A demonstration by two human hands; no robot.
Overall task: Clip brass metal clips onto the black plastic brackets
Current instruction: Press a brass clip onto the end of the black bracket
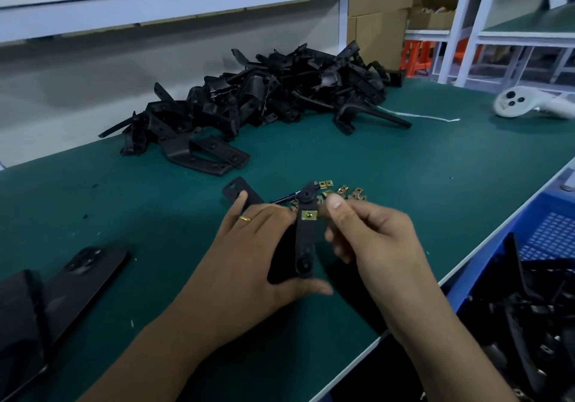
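Left hand (249, 246) grips black bracket (305, 246) bearing one brass clip (309, 215); right hand (370, 233) curled beside it, contents indeterminable.

Black bracket (303, 239) held upright-ish, one brass clip (309, 215) seated mid-arm — loose clips (342, 190) scattered just behind, bracket pile (264, 102) at the mat's far edge.
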